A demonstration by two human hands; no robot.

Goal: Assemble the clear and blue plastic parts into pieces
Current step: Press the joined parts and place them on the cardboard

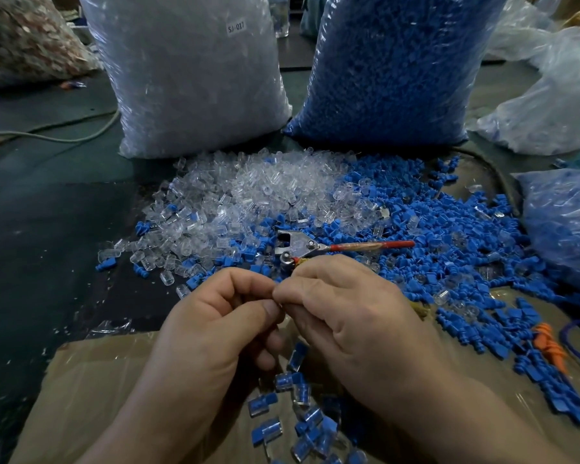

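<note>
Left hand (221, 316) and right hand (342, 313) meet, curled fingertips pinched together

A red-handled metal tool (315, 246) lies beyond cardboard (98, 380); a pale cord (64, 138) trails left.

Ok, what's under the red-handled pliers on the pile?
The pliers lie on loose blue parts and clear parts. What sits directly beneath the head is covered; the right hand hides the lower handle.

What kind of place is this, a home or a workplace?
Likely a small factory or workshop for hand assembly: a big sack of clear parts and a sack of blue parts, loose piles of both before them, and joined pieces heaped nearby.
</note>
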